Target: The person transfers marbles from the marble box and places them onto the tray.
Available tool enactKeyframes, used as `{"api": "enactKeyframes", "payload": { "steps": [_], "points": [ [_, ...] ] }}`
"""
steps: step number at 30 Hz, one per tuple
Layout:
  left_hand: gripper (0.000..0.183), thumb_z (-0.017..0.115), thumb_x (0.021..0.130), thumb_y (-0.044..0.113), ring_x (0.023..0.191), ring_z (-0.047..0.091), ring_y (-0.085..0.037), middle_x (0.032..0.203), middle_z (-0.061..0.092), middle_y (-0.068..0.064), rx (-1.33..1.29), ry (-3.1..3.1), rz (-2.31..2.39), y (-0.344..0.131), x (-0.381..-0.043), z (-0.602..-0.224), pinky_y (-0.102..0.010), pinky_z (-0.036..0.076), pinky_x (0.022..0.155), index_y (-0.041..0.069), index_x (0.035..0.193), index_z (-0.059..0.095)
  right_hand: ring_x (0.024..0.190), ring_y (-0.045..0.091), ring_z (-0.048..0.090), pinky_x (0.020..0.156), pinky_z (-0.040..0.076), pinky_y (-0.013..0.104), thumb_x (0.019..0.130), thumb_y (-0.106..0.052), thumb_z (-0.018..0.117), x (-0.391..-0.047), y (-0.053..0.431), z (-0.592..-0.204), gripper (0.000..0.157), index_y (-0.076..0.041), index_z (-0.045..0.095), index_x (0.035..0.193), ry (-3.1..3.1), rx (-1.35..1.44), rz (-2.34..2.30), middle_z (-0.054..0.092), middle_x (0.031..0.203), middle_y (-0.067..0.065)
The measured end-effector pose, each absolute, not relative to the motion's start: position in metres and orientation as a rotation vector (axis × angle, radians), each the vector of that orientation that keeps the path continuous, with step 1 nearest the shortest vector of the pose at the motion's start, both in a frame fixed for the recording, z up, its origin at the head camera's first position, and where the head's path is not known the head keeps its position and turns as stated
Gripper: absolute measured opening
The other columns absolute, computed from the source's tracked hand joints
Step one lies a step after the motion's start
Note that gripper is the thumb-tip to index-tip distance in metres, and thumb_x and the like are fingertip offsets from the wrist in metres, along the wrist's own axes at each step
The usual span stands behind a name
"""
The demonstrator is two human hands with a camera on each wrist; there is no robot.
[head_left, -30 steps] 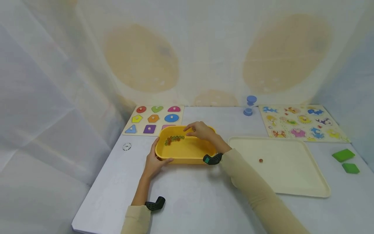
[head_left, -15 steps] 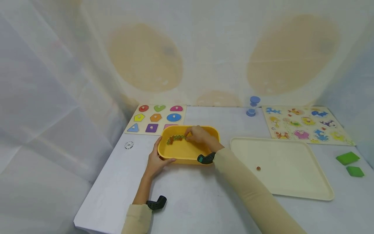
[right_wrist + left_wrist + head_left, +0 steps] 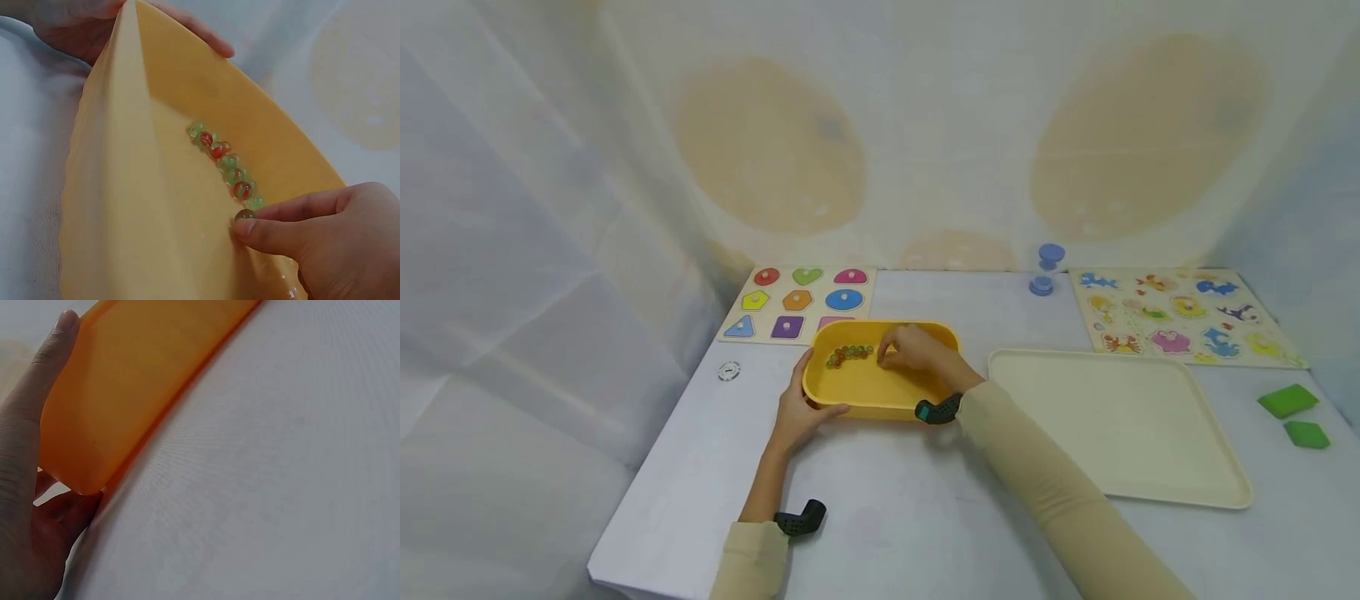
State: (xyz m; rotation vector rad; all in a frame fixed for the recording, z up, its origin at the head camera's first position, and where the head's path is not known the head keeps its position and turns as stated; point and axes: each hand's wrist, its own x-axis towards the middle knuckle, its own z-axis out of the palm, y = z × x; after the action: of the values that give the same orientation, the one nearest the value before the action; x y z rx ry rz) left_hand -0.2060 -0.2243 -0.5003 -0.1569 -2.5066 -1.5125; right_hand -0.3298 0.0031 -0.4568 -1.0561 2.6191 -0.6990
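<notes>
A yellow plastic basin (image 3: 887, 412) stands on the white table. My left hand (image 3: 795, 414) grips its left end, the thumb along the front wall and the fingers round the side; the left wrist view shows the thumb (image 3: 53, 359) against the outer wall. Inside, several green and red glass marbles (image 3: 228, 164) lie in a crooked row along the far wall. My right hand (image 3: 917, 348) is in the basin and pinches a dark marble (image 3: 245, 214) between thumb and index finger, at the near end of that row.
A cream tray (image 3: 1150, 475) lies right of the basin, partly behind the right sleeve. Behind are a shape puzzle board (image 3: 775, 301), a sea-animal puzzle board (image 3: 1138, 334) and a blue sand timer (image 3: 1043, 283). Green blocks (image 3: 1288, 401) lie far right, a round sticker (image 3: 729, 371) left.
My right hand has lowered into the basin and pinches a marble. A reddish marble on the cream tray moved towards its front edge and is now out of sight. The left hand keeps its grip.
</notes>
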Motion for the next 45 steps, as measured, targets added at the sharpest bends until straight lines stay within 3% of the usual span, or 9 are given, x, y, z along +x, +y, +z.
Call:
{"api": "enactKeyframes", "payload": {
  "steps": [4, 8, 12, 15, 22, 27, 32, 37, 45],
  "points": [
    [0.102, 0.080, 0.061, 0.040, 0.123, 0.041, -0.019, 0.142, 0.033, 0.002, -0.156, -2.511, -1.521, -0.221, -0.206, -0.501, -0.043, 0.036, 0.099, 0.033, 0.142, 0.018, 0.073, 0.014, 0.047, 0.068, 0.042, 0.023, 0.082, -0.026, 0.064, -0.325, 0.009, -0.450, 0.015, -0.016, 0.069, 0.092, 2.622, -1.049, -0.755, 0.063, 0.090, -0.003],
    [0.101, 0.080, 0.062, 0.040, 0.122, 0.041, -0.021, 0.143, 0.033, 0.000, -0.168, -2.517, -1.524, -0.219, -0.206, -0.501, -0.044, 0.036, 0.099, 0.033, 0.142, 0.018, 0.060, 0.014, 0.040, 0.054, 0.033, 0.023, 0.081, -0.029, 0.065, -0.314, 0.033, -0.424, 0.017, -0.017, 0.068, 0.093, 2.689, -1.038, -0.916, 0.055, 0.068, 0.001],
    [0.101, 0.080, 0.062, 0.037, 0.122, 0.042, -0.022, 0.143, 0.033, 0.000, -0.167, -2.515, -1.523, -0.218, -0.207, -0.498, -0.044, 0.036, 0.099, 0.034, 0.141, 0.018, 0.049, 0.014, 0.032, 0.046, 0.026, 0.024, 0.080, -0.032, 0.066, -0.298, 0.083, -0.396, 0.021, -0.018, 0.068, 0.095, 2.833, -1.025, -1.036, 0.037, 0.053, 0.001],
    [0.100, 0.081, 0.063, 0.033, 0.122, 0.041, -0.022, 0.143, 0.032, 0.002, -0.149, -2.507, -1.520, -0.219, -0.207, -0.497, -0.044, 0.035, 0.100, 0.036, 0.141, 0.018, 0.049, 0.013, 0.032, 0.044, 0.026, 0.023, 0.080, -0.032, 0.066, -0.284, 0.133, -0.391, 0.022, -0.017, 0.068, 0.096, 2.954, -0.979, -1.072, 0.033, 0.053, -0.003],
    [0.098, 0.080, 0.064, 0.032, 0.122, 0.041, -0.020, 0.143, 0.033, 0.004, -0.127, -2.512, -1.524, -0.225, -0.205, -0.497, -0.043, 0.036, 0.099, 0.039, 0.140, 0.018, 0.045, 0.007, 0.023, 0.041, 0.024, 0.022, 0.081, -0.029, 0.066, -0.250, 0.243, -0.429, 0.019, -0.016, 0.068, 0.095, 3.142, -0.756, -0.946, 0.031, 0.051, -0.007],
    [0.097, 0.080, 0.065, 0.033, 0.120, 0.043, -0.020, 0.142, 0.034, 0.004, -0.109, -2.515, -1.534, -0.228, -0.203, -0.497, -0.044, 0.038, 0.097, 0.038, 0.140, 0.019, 0.047, 0.007, 0.024, 0.042, 0.023, 0.022, 0.081, -0.030, 0.065, -0.230, 0.283, -0.461, 0.021, -0.014, 0.068, 0.095, 3.129, -0.546, -0.814, 0.031, 0.052, -0.006],
    [0.096, 0.079, 0.065, 0.032, 0.118, 0.045, -0.020, 0.140, 0.037, 0.003, -0.102, -2.521, -1.542, -0.228, -0.202, -0.496, -0.043, 0.039, 0.096, 0.037, 0.140, 0.019, 0.050, 0.008, 0.026, 0.044, 0.022, 0.023, 0.082, -0.032, 0.064, -0.221, 0.294, -0.473, 0.026, -0.013, 0.068, 0.099, 3.079, -0.426, -0.779, 0.032, 0.054, -0.005],
    [0.096, 0.080, 0.065, 0.032, 0.117, 0.045, -0.018, 0.139, 0.038, 0.003, -0.106, -2.517, -1.547, -0.227, -0.204, -0.496, -0.042, 0.039, 0.096, 0.037, 0.140, 0.020, 0.047, 0.007, 0.024, 0.041, 0.022, 0.022, 0.079, -0.031, 0.067, -0.224, 0.285, -0.456, 0.030, -0.012, 0.067, 0.103, 3.141, -0.508, -0.847, 0.032, 0.053, -0.005],
    [0.097, 0.080, 0.065, 0.032, 0.118, 0.044, -0.019, 0.140, 0.037, 0.003, -0.113, -2.521, -1.539, -0.226, -0.205, -0.497, -0.042, 0.039, 0.097, 0.037, 0.140, 0.019, 0.045, 0.010, 0.029, 0.041, 0.025, 0.023, 0.080, -0.032, 0.066, -0.269, 0.177, -0.406, 0.026, -0.014, 0.068, 0.100, 2.994, -0.820, -1.124, 0.032, 0.051, -0.004]
  ]
}}
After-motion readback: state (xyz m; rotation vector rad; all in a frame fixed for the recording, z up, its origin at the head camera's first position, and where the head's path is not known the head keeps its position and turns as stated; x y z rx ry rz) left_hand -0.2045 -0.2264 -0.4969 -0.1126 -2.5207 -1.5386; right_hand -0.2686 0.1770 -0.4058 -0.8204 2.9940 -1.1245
